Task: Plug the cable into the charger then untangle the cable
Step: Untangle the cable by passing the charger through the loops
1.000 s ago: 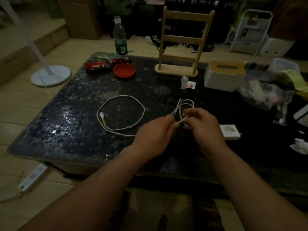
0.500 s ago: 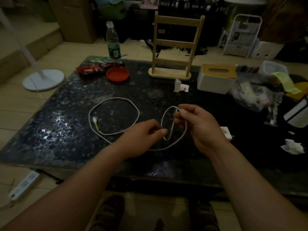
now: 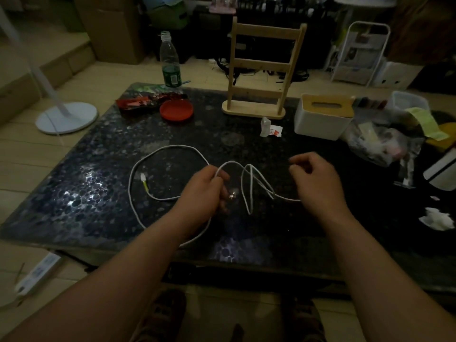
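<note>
A white cable [image 3: 170, 148] lies on the dark speckled table [image 3: 81, 193]. It forms a wide loop on the left, and its yellowish connector end [image 3: 143, 180] rests inside that loop. My left hand [image 3: 204, 193] is closed around the cable near the table's middle. From that hand the cable rises in loose bends [image 3: 249, 186] and runs right, under my right hand [image 3: 318, 183]. My right hand hovers with its fingers curled and apart, nothing between the tips. The charger is hidden, probably behind my right hand.
At the back of the table stand a wooden rack [image 3: 259, 70], a white tissue box [image 3: 323, 117], a water bottle [image 3: 170, 62] and a red lid [image 3: 176, 111]. A plastic bag [image 3: 380, 141] and crumpled tissue [image 3: 436, 218] lie on the right. A power strip [image 3: 37, 272] lies on the floor.
My right hand has let go of the small loop and moved right. The loop has opened into loose bends between my hands. My left hand still grips the cable.
</note>
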